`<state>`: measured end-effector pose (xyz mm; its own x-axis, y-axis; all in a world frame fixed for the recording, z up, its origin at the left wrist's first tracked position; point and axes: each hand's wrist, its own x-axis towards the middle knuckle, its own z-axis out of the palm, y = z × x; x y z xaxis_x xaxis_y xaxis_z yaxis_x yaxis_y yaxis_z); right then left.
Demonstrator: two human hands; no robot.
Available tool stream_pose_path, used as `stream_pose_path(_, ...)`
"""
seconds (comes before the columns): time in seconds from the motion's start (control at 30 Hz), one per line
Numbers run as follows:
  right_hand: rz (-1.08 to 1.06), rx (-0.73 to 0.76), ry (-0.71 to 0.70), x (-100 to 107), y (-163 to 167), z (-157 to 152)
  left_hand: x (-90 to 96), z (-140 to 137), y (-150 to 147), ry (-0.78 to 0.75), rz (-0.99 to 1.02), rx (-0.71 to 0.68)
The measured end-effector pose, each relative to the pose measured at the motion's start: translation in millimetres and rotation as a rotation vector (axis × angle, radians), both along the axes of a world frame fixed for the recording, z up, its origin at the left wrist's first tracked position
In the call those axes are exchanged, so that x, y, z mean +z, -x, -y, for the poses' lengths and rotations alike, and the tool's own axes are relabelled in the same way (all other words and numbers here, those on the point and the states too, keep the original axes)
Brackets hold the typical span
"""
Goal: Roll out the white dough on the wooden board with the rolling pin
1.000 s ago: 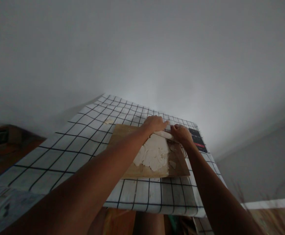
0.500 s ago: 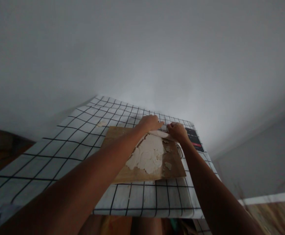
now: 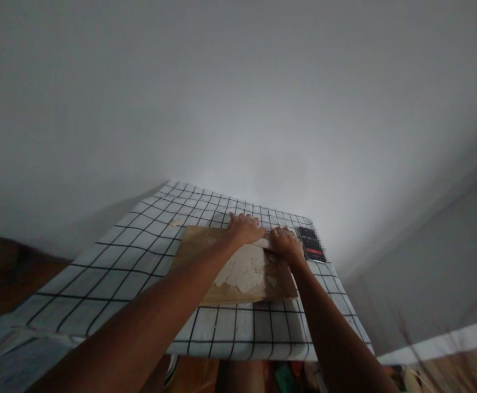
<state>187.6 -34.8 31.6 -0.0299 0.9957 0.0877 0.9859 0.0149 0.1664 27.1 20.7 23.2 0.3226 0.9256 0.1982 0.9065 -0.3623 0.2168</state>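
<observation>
A pale rolling pin point(image 3: 265, 243) lies crosswise near the far side of a wooden board point(image 3: 211, 296), partly covered by my hands. My left hand point(image 3: 245, 228) is over its left part, palm down, with the fingers curving over the far side. Around the right part, my right hand point(image 3: 286, 242) has its fingers bent. In front of the pin, a flattened, ragged-edged sheet of pale dough point(image 3: 242, 270) sticks to the board, partly hidden by my left forearm. A small loose dough piece point(image 3: 271, 281) lies to its right.
The board rests on a white cloth with black grid lines point(image 3: 131, 256) on a table against a pale wall point(image 3: 238, 109). A phone with a dark screen point(image 3: 312, 244) lies right of my right hand. A pale scrap point(image 3: 176, 222) sits beyond the board's left corner.
My fingers have shifted from gripping near the pin's ends to lying over its top, and my hands show more of their backs. The camera view has tilted, so the table sits lower.
</observation>
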Motion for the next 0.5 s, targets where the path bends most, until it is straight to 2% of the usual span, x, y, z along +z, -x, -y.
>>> stream_pose_path(0.2,0.013,0.122,-0.107,-15,2,22,-14.0,28,6,-0.182,0.028,-0.044)
stream_pose_path(0.37,-0.104,0.05,-0.25,-28,7,46,-26.6,56,11,-0.306,0.085,-0.051)
stream_pose_path(0.5,-0.17,0.076,-0.323,-36,11,66,-37.0,73,16,-0.376,0.168,-0.059)
